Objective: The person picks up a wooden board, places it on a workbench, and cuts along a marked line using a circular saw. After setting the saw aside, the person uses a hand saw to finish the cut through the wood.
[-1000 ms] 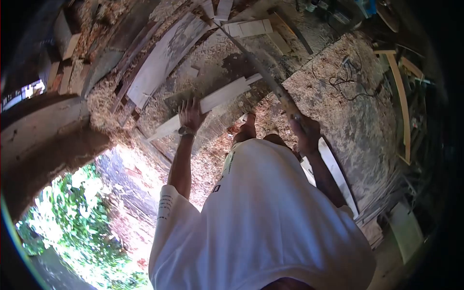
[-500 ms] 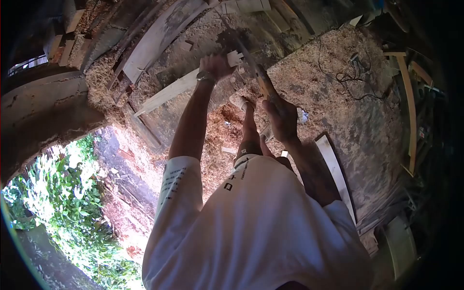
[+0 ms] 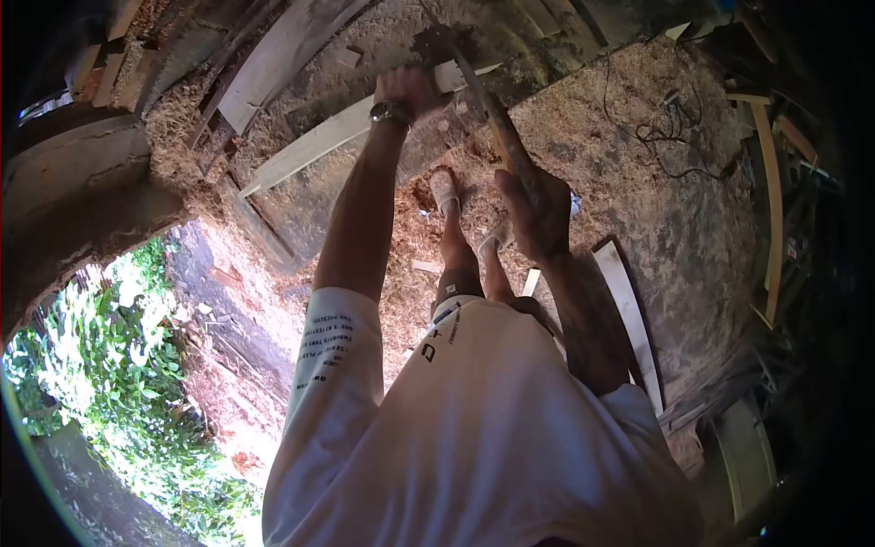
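A long pale wooden strip [image 3: 314, 143] lies across the dark work surface [image 3: 337, 91]. On its right part rests my left hand [image 3: 412, 94], a watch on the wrist; its fingers are blurred, pressed round the strip. My right hand [image 3: 538, 211] is wrapped round the wooden handle of a handsaw [image 3: 497, 123]. The saw's narrow blade points up and left and crosses the strip just right of my left hand. Where the teeth meet the wood is too small to tell.
Wood shavings cover the ground [image 3: 629, 146] round my feet. A white board [image 3: 629, 314] lies right of my right forearm. A black cable [image 3: 670, 141] curls at the upper right. Planks [image 3: 770, 201] stand at the right; a wide board [image 3: 273, 68] lies upper left.
The view has shifted a little and both feet now show. The saw and my right hand have moved slightly down relative to the strip. My left hand keeps its place on the strip.
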